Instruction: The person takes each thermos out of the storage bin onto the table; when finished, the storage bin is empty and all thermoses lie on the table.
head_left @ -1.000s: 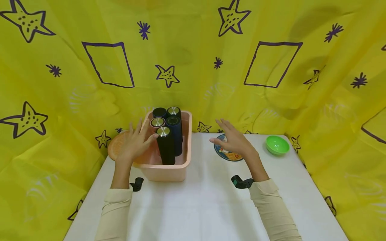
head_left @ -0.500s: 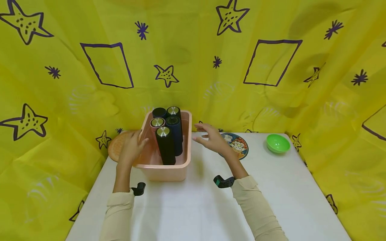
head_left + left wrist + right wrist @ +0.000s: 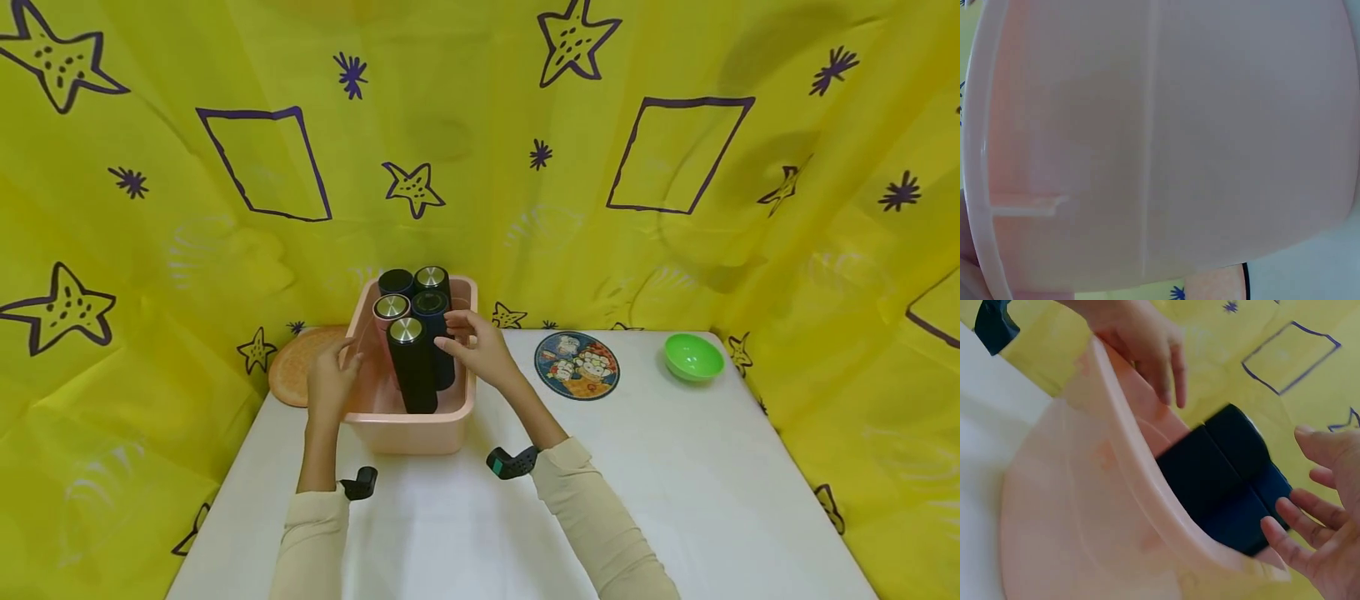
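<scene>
My right hand (image 3: 483,348), fingers wide, beside the silver-capped black flask (image 3: 415,375), left hand (image 3: 330,383) loose at the peach tub (image 3: 408,436): I'd wrap evenly, lift straight.

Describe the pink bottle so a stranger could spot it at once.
In front of the yellow curtain, on the white table, sits a peach bin. In it, just behind and left of the front black bottle, stands the pink bottle with a silver lid. Its pink body sets it apart: the other four bottles are dark.
</scene>
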`<state>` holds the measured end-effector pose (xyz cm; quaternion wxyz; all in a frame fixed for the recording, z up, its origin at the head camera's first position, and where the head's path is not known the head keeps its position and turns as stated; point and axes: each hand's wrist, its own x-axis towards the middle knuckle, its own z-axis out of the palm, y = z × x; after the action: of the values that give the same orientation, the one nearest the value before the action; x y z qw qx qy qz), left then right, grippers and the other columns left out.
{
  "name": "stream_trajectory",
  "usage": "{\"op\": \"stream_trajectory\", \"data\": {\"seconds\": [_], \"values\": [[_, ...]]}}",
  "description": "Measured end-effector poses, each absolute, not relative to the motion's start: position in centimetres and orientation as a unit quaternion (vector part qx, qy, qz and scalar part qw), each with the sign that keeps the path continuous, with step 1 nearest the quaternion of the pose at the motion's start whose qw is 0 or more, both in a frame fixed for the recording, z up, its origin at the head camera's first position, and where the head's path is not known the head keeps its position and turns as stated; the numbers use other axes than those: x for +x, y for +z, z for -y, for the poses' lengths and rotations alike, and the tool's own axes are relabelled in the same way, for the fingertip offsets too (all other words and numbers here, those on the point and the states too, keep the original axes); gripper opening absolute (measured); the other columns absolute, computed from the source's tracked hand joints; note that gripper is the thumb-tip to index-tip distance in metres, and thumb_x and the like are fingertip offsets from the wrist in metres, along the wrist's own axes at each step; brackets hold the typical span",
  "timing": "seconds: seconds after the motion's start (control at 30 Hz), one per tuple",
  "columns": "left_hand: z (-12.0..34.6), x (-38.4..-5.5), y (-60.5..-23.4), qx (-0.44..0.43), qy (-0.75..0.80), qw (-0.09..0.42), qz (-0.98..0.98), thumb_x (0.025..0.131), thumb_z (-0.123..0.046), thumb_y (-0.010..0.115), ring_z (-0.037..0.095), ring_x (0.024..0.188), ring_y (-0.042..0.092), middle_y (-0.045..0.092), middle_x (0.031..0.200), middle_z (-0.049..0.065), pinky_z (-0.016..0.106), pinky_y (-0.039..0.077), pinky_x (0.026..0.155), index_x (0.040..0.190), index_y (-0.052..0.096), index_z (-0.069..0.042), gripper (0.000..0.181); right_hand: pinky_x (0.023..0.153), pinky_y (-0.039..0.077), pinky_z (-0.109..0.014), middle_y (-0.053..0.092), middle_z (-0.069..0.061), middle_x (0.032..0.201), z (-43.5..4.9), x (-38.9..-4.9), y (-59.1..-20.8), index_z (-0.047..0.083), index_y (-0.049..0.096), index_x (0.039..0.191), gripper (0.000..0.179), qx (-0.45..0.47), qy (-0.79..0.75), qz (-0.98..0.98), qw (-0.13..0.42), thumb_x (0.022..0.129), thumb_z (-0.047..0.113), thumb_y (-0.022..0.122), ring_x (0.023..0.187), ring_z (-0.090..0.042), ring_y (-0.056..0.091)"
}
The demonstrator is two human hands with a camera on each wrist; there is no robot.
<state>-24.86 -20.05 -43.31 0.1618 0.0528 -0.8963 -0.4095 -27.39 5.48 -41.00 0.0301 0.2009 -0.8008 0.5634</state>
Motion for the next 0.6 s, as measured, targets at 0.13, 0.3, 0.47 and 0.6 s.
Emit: {"op": "stream_trajectory", "data": {"seconds": [0.13,0.3,0.47,0.6], "values": [[20.0,-24.4,-43.7,0.083,-0.434,0.186,0.878,0.090,-0.007,0.065,0.046,0.112,0.060,0.061,0.128,0.027,0.055,0.051,0.091,0.122,0.065,0.002,0.032,0.103,0.048,-0.044,0.063,-0.018,0.123,-3.8,-27.3,-41.2,0.001,0.056,0.129,0.048,0.197,0.578,0.791,0.043,0.087,0.016,0.073,0.115,-0.031,0.061],[20.1,-23.7,-44.4,0.088,-0.425,0.232,0.871,0.089,-0.002,0.064,0.039,0.090,0.067,0.068,0.112,0.028,0.045,0.055,0.076,0.114,0.070,0.004,0.026,0.093,0.055,-0.037,0.061,-0.017,0.121,-2.1,-27.1,-41.3,0.001,0.056,0.129,0.050,0.190,0.578,0.791,0.065,0.085,0.015,0.076,0.113,-0.029,0.061],[20.1,-23.1,-45.3,0.085,-0.437,0.251,0.860,0.089,0.002,0.062,0.038,0.100,0.068,0.067,0.121,0.022,0.047,0.057,0.081,0.112,0.071,0.004,0.024,0.088,0.057,-0.039,0.058,-0.016,0.122,-0.8,-26.7,-41.5,0.003,0.055,0.131,0.055,0.173,0.565,0.803,0.081,0.084,0.020,0.077,0.114,-0.028,0.059],[20.1,-22.7,-45.7,0.078,-0.441,0.255,0.857,0.089,0.004,0.057,0.040,0.117,0.061,0.062,0.130,0.020,0.050,0.053,0.091,0.108,0.072,0.005,0.023,0.088,0.056,-0.042,0.056,-0.018,0.122,0.1,-26.5,-41.6,0.004,0.054,0.132,0.059,0.161,0.545,0.817,0.100,0.082,0.023,0.079,0.114,-0.028,0.057]]}}
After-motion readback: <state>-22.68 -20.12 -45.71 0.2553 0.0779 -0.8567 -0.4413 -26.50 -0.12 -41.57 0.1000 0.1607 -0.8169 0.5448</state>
